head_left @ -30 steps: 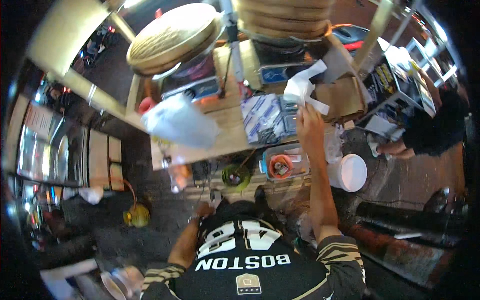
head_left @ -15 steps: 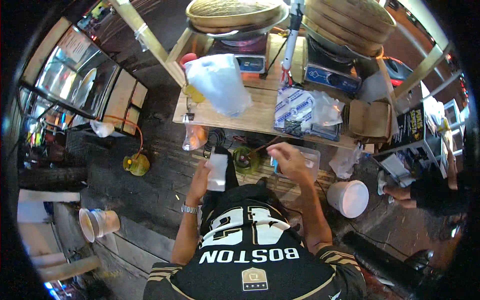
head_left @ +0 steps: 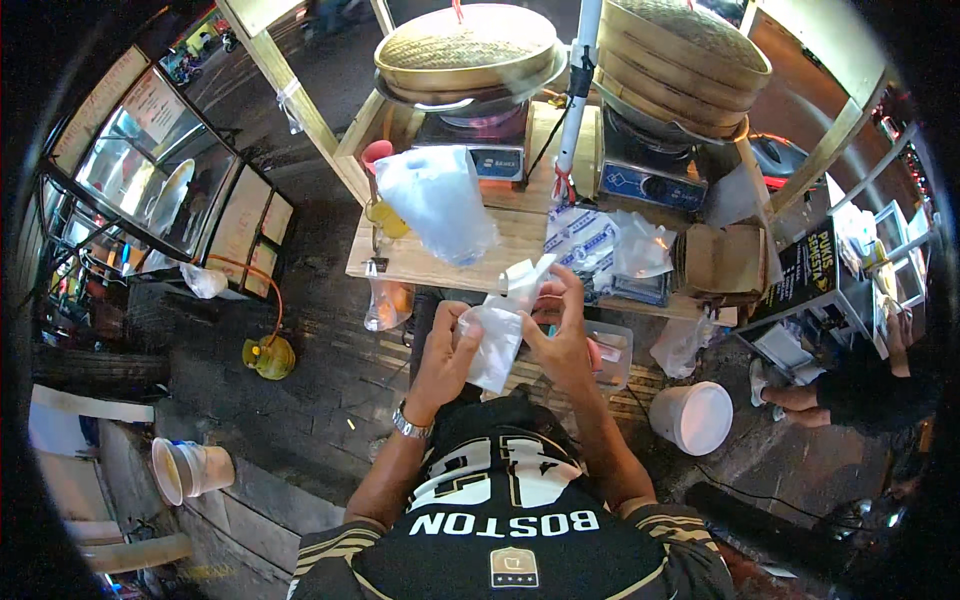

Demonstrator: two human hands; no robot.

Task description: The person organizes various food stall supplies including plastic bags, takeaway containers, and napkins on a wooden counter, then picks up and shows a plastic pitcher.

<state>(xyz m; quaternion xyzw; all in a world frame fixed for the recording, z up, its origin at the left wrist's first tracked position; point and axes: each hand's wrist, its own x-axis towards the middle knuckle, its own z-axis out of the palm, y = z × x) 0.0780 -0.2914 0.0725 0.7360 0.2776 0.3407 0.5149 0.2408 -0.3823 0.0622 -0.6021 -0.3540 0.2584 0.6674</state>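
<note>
Head view: the left hand point(head_left: 445, 360) pinches a small white pouch point(head_left: 492, 350) by its left side, thumb on top, at the centre of the frame. At its right edge the right hand point(head_left: 562, 338) curls its fingers; how firmly they close, I cannot tell. The pouch looks light, limp and probably slippery, so its edges seem the best hold. Beyond, the wooden table point(head_left: 522, 225) carries a cloudy plastic bag point(head_left: 435, 205), a blue-and-white packet point(head_left: 580, 235) and a brown cardboard box point(head_left: 718, 262). Round bamboo steamers point(head_left: 685, 65) fill the upper frame.
</note>
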